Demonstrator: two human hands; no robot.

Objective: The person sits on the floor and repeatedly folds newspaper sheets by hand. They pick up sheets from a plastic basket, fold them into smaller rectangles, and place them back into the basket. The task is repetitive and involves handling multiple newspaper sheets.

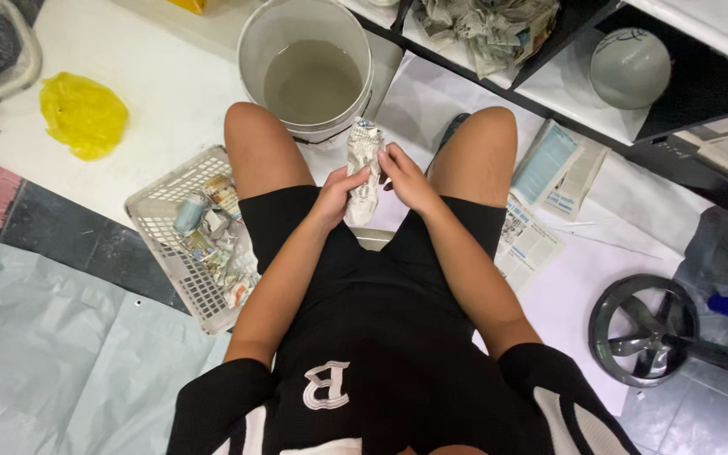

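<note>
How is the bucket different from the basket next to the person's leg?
The white bucket is round with smooth solid walls; the white basket is rectangular with lattice walls. The bucket holds murky liquid; the basket holds crumpled paper scraps. The bucket is tall; the basket is shallow. Both are white and sit on the floor.

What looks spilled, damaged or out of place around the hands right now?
Nothing looks spilled or broken. The left hand and right hand hold a wet-looking twisted strip of newspaper over the lap. The bucket stands upright with murky liquid inside. A crumpled yellow bag lies loose on the white sheet.
</note>
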